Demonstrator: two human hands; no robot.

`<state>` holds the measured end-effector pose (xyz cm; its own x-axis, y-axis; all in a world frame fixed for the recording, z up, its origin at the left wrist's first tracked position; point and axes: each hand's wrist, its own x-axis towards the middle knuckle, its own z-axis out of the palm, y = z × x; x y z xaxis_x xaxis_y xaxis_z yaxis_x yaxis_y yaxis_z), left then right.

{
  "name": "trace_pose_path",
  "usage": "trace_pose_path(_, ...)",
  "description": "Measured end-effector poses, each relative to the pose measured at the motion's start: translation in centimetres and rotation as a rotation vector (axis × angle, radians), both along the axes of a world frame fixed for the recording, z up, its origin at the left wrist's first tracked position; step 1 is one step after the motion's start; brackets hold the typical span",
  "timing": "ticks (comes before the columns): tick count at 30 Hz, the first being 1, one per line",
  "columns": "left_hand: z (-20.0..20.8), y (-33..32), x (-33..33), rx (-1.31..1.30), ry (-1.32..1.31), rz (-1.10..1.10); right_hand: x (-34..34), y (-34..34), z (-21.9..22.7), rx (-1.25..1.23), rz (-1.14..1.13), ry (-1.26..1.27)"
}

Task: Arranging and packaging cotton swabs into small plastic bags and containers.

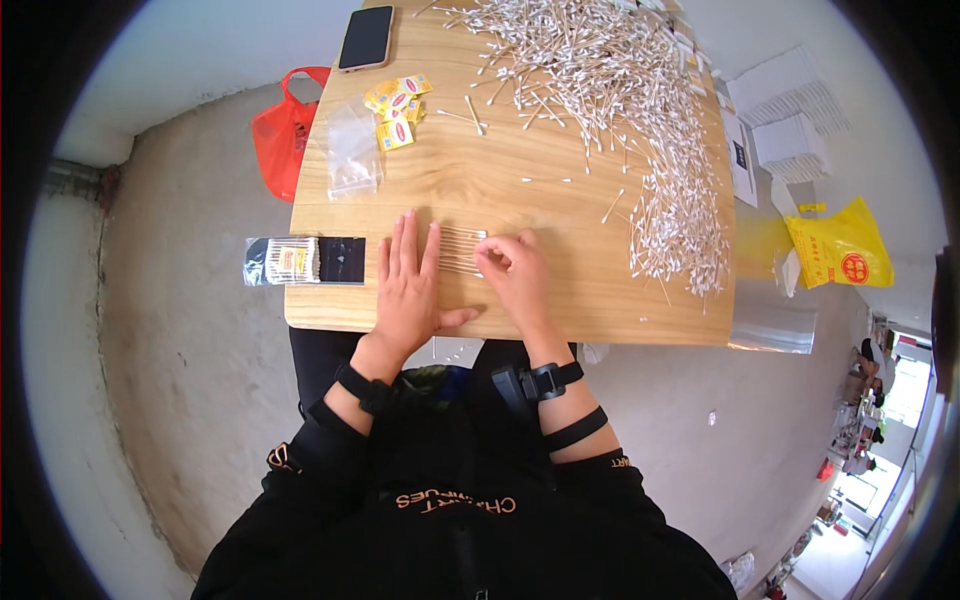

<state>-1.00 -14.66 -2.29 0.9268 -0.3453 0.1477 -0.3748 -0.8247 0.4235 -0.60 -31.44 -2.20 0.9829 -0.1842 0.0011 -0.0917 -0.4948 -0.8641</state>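
Fingers (405,245) flat, right fingers (497,258) pinching swabs (460,250).

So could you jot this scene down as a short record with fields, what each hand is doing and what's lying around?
Surface: wooden table
Left hand: flat on the table, palm down, beside a small row of cotton swabs
Right hand: fingertips on that row
Far side: big loose heap of cotton swabs
Left edge: filled swab packet
Also: phone, yellow labels, clear bags

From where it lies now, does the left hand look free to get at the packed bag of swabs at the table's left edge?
Probably yes: the left hand lies flat beside the packed bag of swabs, with only bare wooden table between them.
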Motion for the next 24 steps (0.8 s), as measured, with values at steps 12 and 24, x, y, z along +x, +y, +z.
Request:
trace_pose_path(12,-0.5,0.0,0.5,0.030,0.004,-0.034,0.1,0.5,-0.2,-0.124,0.057,-0.002)
trace_pose_path(24,-0.2,1.7,1.2,-0.354,-0.065,0.050,0.8,0.5,-0.1,-0.173,0.095,0.006)
